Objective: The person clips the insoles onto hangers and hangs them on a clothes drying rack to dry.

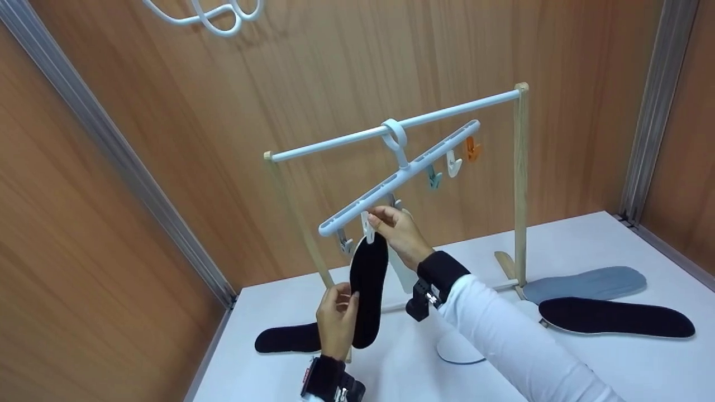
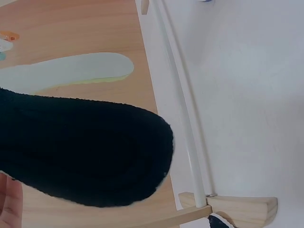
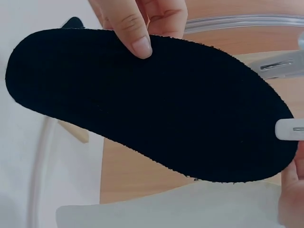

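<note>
A black shoe insole (image 1: pixel 369 290) hangs upright, its top end in the jaws of a white clip (image 1: pixel 367 228) under a pale blue hanger (image 1: pixel 402 174). My left hand (image 1: pixel 337 321) holds the insole's side edge, thumb on the dark face, as the right wrist view also shows. At the top, my right hand (image 1: pixel 399 234) pinches the white clip with thumb and fingers; some fingertips are hidden. Behind, a pale insole (image 2: pixel 90 71) hangs partly covered by the black one. Grey (image 1: pixel 344 242), teal (image 1: pixel 434 177) and orange (image 1: pixel 472 149) clips also hang from the bar.
The hanger hooks over a rail (image 1: pixel 463 107) on a wooden-post stand (image 1: pixel 520 190). On the white table lie a grey-blue insole (image 1: pixel 592 283), a black insole (image 1: pixel 617 318) at right, and another dark one (image 1: pixel 287 339) at left. White hooks (image 1: pixel 223 17) are at the wall's top.
</note>
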The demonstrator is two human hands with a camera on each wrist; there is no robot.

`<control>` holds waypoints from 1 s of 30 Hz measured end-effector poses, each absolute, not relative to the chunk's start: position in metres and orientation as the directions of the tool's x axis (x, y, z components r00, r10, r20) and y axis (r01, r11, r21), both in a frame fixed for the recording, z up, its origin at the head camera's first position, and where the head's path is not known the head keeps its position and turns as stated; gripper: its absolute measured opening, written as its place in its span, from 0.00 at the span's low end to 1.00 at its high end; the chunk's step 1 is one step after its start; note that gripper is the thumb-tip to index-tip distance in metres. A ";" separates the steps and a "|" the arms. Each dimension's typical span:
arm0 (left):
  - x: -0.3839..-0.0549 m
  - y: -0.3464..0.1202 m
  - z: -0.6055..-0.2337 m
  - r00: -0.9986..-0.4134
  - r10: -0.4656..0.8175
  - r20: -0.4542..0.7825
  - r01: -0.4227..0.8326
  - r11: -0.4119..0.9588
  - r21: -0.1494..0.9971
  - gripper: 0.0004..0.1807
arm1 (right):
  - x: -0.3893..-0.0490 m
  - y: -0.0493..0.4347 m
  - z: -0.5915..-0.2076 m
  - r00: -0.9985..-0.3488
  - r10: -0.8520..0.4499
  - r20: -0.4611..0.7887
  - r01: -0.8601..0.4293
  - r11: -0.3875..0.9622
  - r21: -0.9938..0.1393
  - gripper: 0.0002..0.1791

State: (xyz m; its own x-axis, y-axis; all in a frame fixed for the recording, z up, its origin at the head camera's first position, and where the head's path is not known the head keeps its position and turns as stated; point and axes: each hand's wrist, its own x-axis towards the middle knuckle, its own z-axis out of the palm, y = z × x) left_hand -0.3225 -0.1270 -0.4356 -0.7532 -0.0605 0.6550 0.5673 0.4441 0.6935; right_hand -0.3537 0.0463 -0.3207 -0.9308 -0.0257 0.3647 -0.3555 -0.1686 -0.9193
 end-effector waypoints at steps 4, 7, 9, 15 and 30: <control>-0.322 -0.129 -0.438 -0.755 -0.053 0.654 0.572 0.435 0.696 0.08 | -0.354 0.047 -0.323 -0.925 -0.036 0.378 -0.369 -0.149 -0.917 0.18; -0.321 -0.130 -0.439 -0.766 -0.055 0.641 0.566 0.414 0.713 0.10 | -0.354 0.048 -0.323 -0.925 -0.028 0.379 -0.372 -0.133 -0.919 0.18; -0.319 -0.130 -0.440 -0.773 -0.056 0.632 0.562 0.403 0.722 0.11 | -0.354 0.049 -0.323 -0.926 -0.023 0.377 -0.372 -0.129 -0.919 0.17; -0.319 -0.134 -0.443 -0.777 -0.059 0.627 0.544 0.438 0.716 0.11 | -0.353 0.053 -0.324 -0.920 -0.018 0.391 -0.387 -0.119 -0.915 0.17; -0.330 -0.164 -0.465 -0.855 -0.092 0.510 0.401 0.507 0.763 0.09 | -0.350 0.065 -0.322 -0.909 0.006 0.416 -0.416 -0.070 -0.907 0.16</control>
